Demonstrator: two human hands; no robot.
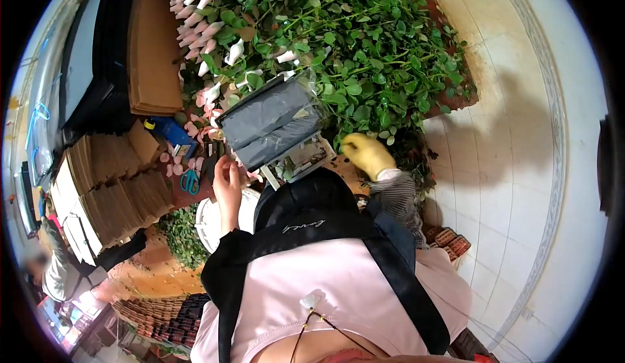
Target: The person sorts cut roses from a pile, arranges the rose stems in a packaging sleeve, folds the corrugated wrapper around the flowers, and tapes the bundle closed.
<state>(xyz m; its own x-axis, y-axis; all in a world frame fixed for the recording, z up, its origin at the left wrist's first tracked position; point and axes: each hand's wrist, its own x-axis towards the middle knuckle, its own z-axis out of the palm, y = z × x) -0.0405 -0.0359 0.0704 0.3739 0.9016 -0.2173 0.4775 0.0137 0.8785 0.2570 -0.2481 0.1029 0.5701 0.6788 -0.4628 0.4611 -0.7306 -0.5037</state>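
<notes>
My left hand is bare, beside the lower left corner of a stand topped with dark grey, tape-covered padding. Its fingers are loosely apart and nothing shows in them. A yellow glove covers my right hand, right of the stand's metal frame. The gloved fingers curl inward at the edge of the leafy stems; what they hold, if anything, is hidden. Long-stemmed roses with green leaves are heaped ahead of me. Their pale pink and white heads point left, several of them sleeved in white.
Left of the stand lie teal scissors, a blue carton and loose pink petals. Stacked cardboard sheets stand farther left. A white bucket is by my left forearm. Another person is at the far left.
</notes>
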